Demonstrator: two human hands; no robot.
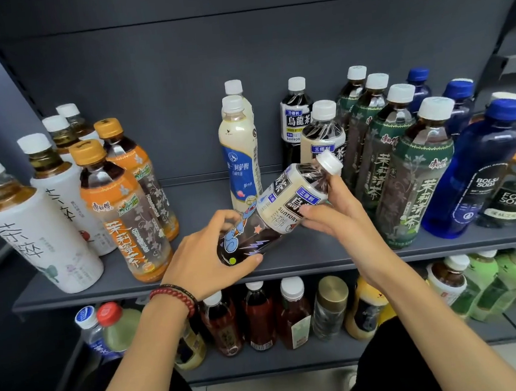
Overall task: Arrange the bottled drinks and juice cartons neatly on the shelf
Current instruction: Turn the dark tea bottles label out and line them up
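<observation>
A dark oolong tea bottle (pixel 285 205) with a cream label and white cap is tilted, cap up to the right, just above the grey shelf (pixel 287 264). My left hand (pixel 206 259) grips its lower end. My right hand (pixel 336 210) holds its upper part near the neck. Behind it stand two more oolong tea bottles (pixel 323 133) and two cream milk tea bottles (pixel 239 153). Green-labelled jasmine tea bottles (pixel 414 178) stand in a row to the right.
On the left stand white-labelled tea bottles (pixel 35 233) and orange-capped honey tea bottles (pixel 121 213). Blue soda bottles (pixel 479 169) fill the right end. A lower shelf (pixel 265 363) holds several other drinks. Bare shelf space lies between the orange bottles and the milk tea.
</observation>
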